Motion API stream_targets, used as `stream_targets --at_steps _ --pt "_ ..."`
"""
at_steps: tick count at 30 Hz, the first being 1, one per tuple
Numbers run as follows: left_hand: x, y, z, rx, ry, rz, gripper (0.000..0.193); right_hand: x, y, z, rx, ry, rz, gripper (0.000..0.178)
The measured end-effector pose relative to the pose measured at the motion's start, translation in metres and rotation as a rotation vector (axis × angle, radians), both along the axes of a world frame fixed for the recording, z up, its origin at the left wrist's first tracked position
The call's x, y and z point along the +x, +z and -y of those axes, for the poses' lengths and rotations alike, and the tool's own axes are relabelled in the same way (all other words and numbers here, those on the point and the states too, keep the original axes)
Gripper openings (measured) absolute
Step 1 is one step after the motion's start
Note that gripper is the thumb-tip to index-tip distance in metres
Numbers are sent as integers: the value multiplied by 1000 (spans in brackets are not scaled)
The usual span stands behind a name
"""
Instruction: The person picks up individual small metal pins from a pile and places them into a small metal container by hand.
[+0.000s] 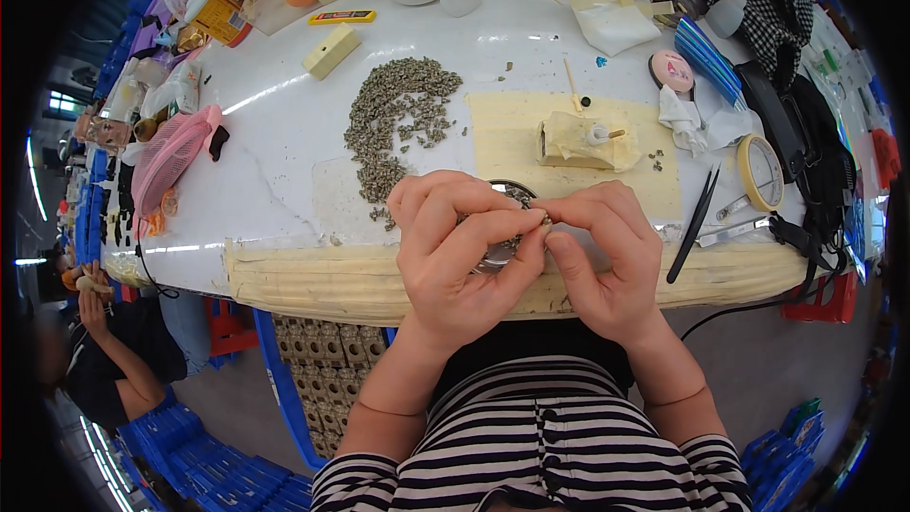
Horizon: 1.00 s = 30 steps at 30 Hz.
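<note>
My left hand (pixel 455 261) and my right hand (pixel 611 256) meet at the table's front edge. Their fingertips pinch a tiny metallic piece (pixel 547 222), mostly hidden, so its exact kind cannot be made out. Just behind and below the fingers is a round shiny dish (pixel 513 188) with small grey bits in it; my left hand covers much of it. Beyond my left hand spreads a heap of small grey metal parts (pixel 374 123). Ahead of my right hand sits a block wrapped in cream tape (pixel 569 154), with a small white piece and a stick on top.
Right of my hands lie black tweezers (pixel 694 226), a metal-bladed tool (pixel 735 231) and a tape roll (pixel 760 173). A cream block (pixel 332 51) and a pink mesh bag (pixel 175 159) are at the left. Below stands a blue crate (pixel 284 393) of metal parts; another person (pixel 123 351) sits far left.
</note>
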State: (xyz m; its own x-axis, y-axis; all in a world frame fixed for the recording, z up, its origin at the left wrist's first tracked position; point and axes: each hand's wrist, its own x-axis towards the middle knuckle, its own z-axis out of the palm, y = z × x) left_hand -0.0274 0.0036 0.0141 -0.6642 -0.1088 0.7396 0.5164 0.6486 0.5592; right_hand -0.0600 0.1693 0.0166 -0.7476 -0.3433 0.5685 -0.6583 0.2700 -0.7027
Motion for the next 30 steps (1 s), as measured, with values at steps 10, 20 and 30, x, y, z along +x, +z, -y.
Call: stream_targets --at_steps 10,20,30 --pt "-1 1 -1 -28 18 6 21 1 1 1 -61 -39 -17 18" --pt "0 0 -1 -10 27 27 20 1 2 0 -12 -66 -88 27" --pt "-1 -2 0 -21 24 34 20 2 2 0 -31 -35 -63 27"
